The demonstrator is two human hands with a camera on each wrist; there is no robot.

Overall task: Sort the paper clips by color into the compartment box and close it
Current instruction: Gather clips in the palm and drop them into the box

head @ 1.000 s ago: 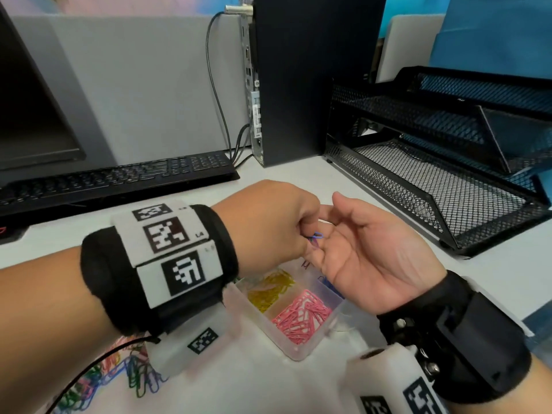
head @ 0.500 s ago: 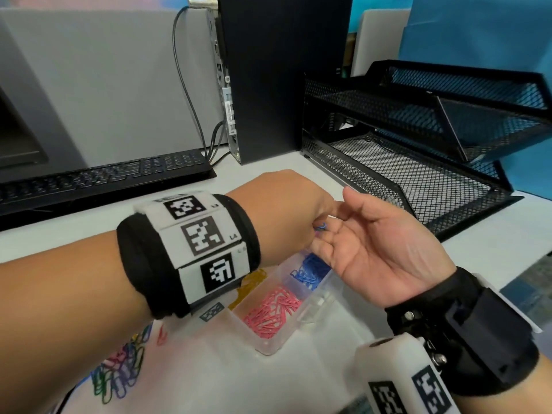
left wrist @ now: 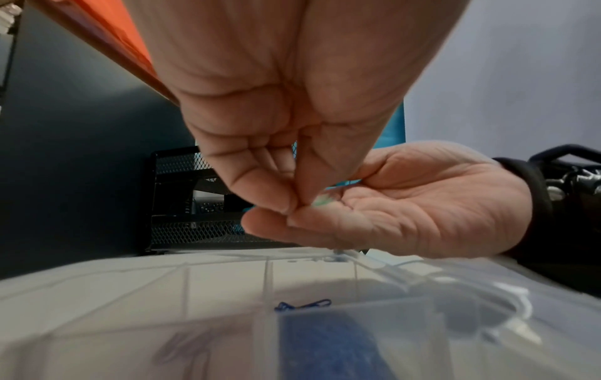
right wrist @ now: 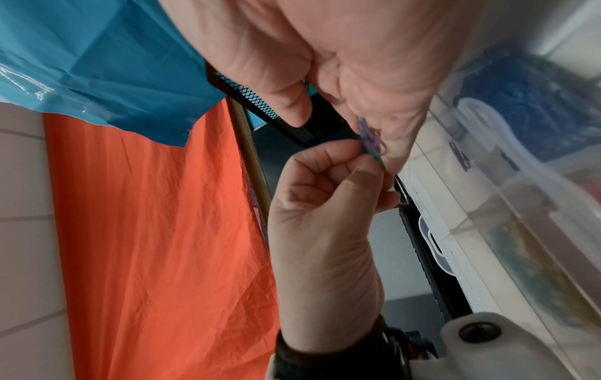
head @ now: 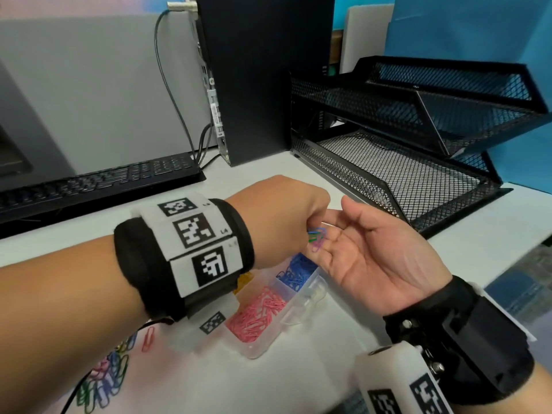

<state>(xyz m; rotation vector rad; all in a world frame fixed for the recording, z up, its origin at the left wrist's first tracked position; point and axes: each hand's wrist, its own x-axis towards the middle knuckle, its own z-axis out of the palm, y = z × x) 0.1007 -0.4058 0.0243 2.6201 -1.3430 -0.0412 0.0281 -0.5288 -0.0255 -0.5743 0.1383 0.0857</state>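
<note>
Above the open box (head: 263, 348), a few paper clips (head: 317, 238) lie on the upturned, relaxed right hand (head: 373, 258), long axes seemingly slanted; left hand (head: 280, 219) fingers pinch one

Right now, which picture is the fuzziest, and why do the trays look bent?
Left wrist view: fuzziest, the compartment box sits so near the lens it smears. Right wrist view: the box blurs at the right edge; the left hand is fairly sharp. Head view: mostly sharp; the wide lens bows the mesh trays.
</note>
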